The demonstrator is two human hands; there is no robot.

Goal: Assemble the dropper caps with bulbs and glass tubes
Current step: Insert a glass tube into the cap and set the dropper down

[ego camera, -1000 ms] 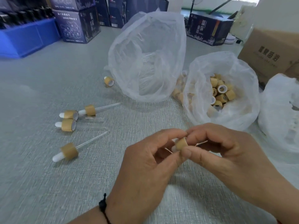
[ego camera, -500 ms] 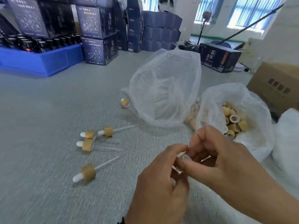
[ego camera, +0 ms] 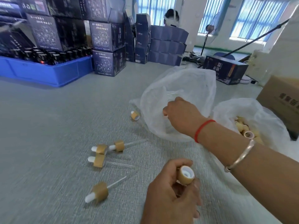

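grey work surface, seen from the head camera, with stacked dark boxes and a blue crate of dark bottles along its far edge. right of centre, a clear plastic bag stands open; just to its right, a second bag holds loose tan caps, and a cardboard box sits beyond it. the right forearm crosses the view diagonally from lower right, bearing a silver bangle and a red string at the wrist. the right hand reaches into the mouth of the clear bag, knuckles up, fingers curled downward; whether they have hold of a glass tube cannot be told through the plastic. the left hand is low in the foreground, fingers curled round a tan dropper cap, its white-lined open end facing up and to the right. on the surface to the left lie four assembled droppers, each with white bulb, tan collar and glass tube, three close together and one nearer. a lone cap rests against the clear bag's left edge.
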